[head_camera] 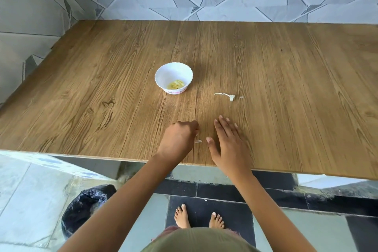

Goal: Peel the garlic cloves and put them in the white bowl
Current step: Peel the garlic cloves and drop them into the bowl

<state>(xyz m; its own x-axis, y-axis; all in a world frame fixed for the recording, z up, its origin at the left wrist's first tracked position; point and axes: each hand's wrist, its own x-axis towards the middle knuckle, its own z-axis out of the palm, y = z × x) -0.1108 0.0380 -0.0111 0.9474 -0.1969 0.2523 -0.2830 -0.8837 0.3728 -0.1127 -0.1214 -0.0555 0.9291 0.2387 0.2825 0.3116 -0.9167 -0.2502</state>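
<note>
A white bowl (173, 77) with a scalloped rim stands mid-table and holds several peeled yellowish garlic cloves (176, 84). Right of it lie a garlic stem with bits of papery skin (226, 95). Near the table's front edge my left hand (179, 139) is curled, and a thin scrap of garlic skin (198, 141) shows at its fingertips. My right hand (228, 141) lies flat beside it, fingers straight on the wood.
The wooden table (102, 88) has its front edge just below my wrists. A bin lined with a black bag (86, 206) stands on the floor at the lower left. My bare feet (198, 219) are on a dark floor tile. A tiled wall rises behind the table.
</note>
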